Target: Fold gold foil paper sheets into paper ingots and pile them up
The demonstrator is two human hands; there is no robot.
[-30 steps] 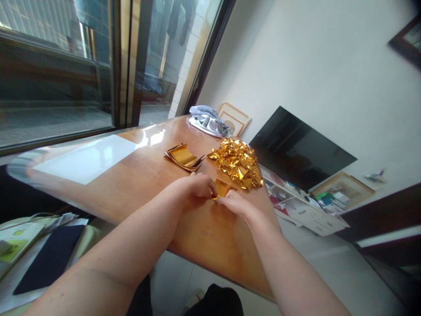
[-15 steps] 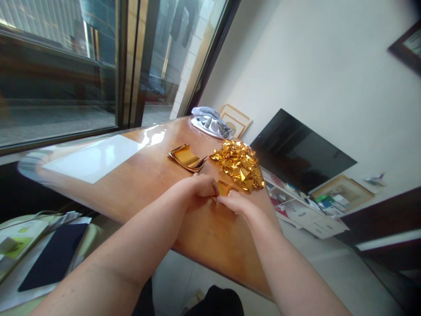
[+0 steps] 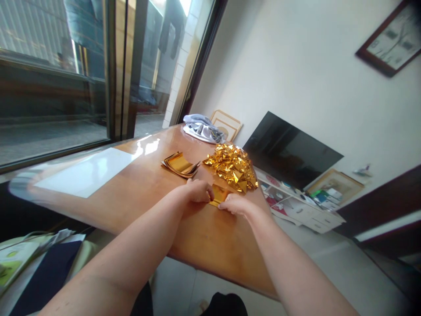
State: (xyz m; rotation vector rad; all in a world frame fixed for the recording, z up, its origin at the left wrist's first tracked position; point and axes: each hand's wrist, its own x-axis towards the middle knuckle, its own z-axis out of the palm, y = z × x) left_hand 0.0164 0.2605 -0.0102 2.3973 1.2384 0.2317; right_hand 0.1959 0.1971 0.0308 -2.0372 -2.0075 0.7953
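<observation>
On the wooden table [image 3: 138,193], both hands' fingers [image 3: 206,194] pinched on a gold foil sheet [image 3: 219,194].

Foil stack [image 3: 179,164] left of folded pile [image 3: 231,166], cloth [image 3: 201,127] behind, all on table [image 3: 138,193].

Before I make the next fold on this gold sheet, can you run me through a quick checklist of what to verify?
1. Left hand on the gold sheet: ok, fingers pinch its near edge.
2. Right hand on the sheet: ok, fingertips press the other end.
3. Sheet resting on the wooden table: ok.
4. Crease aligned: cannot tell, the hands hide it.
5. Sheet apart from the pile of folded gold pieces: cannot tell, its far edge lies very close.
6. Stack of flat gold sheets out of the way: ok.
</observation>
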